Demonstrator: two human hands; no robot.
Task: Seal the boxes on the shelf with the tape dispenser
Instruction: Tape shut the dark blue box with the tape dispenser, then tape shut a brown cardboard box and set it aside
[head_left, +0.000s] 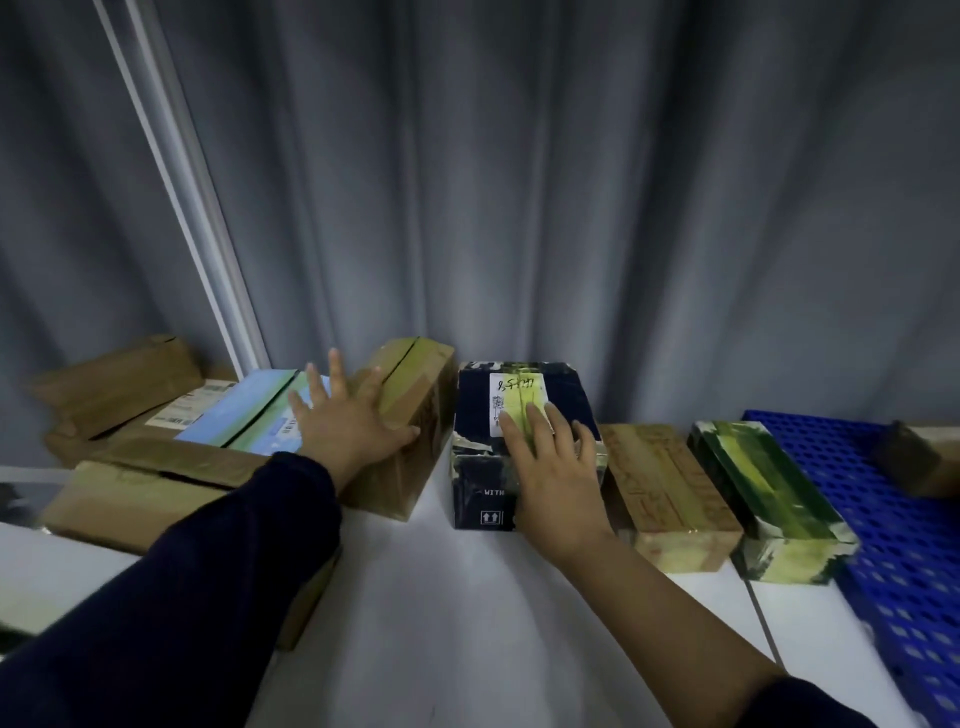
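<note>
A dark navy box (483, 467) with a white label and yellowish tape stands in the middle of the white shelf (441, 597). My right hand (550, 467) lies flat on its top, fingers straight along the tape. To its left stands a brown cardboard box (415, 395) with a slit along its top. My left hand (343, 421) spreads open against that box's near left side, thumb on its edge. No tape dispenser is in view.
A blue-green printed box (244, 415) and several brown cartons (135, 493) crowd the left. Right of the navy box lie a taped brown box (670, 493) and a green-taped box (769, 499). A blue perforated pallet (893, 545) sits far right. A grey curtain hangs behind.
</note>
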